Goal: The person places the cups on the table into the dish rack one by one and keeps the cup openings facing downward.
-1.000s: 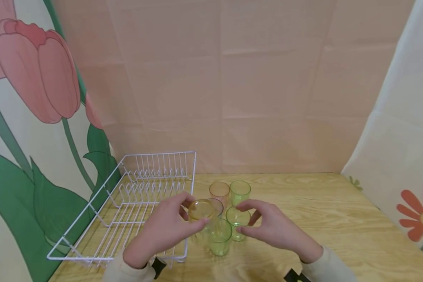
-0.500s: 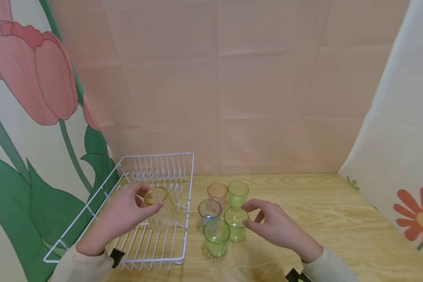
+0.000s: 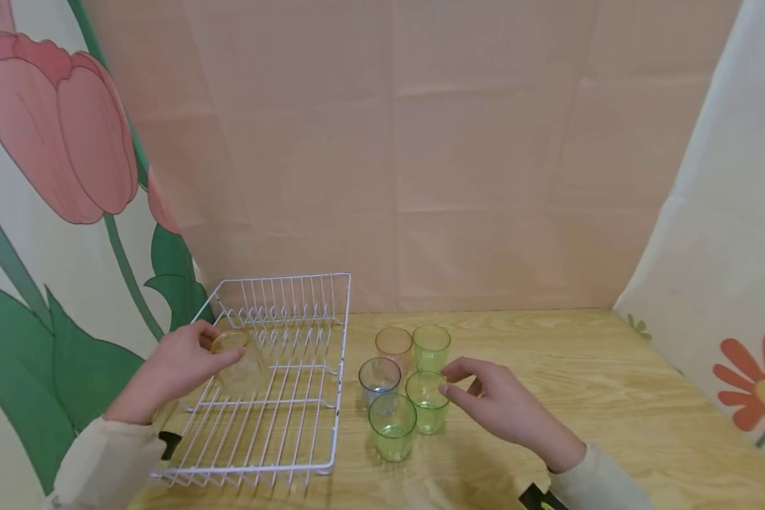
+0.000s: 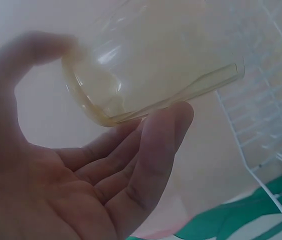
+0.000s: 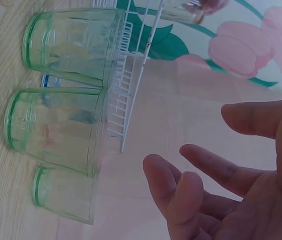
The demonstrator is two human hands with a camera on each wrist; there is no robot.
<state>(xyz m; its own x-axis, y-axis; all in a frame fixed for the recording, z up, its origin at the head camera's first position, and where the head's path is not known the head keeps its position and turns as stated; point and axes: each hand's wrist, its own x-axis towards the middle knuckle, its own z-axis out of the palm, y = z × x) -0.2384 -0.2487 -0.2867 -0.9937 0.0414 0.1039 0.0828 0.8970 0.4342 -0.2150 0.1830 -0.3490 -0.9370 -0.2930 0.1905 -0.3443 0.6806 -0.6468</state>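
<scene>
My left hand grips a clear yellowish drinking glass between thumb and fingers, above the left part of a white wire dish rack. In the left wrist view the glass is tilted, its thick base by the thumb and its mouth toward the rack. My right hand hovers beside a green glass, fingers loosely bent and holding nothing. In the right wrist view a gap separates the right hand from the green glasses.
Upright on the wooden table, right of the rack, stand a front green glass, a blue-tinted glass, an orange glass and a rear green glass, close together. A flowered cloth borders the rack's left side.
The left hand has carried the yellowish glass leftward from beside the other glasses to above the rack. The right hand has drawn back slightly from the green glass.
</scene>
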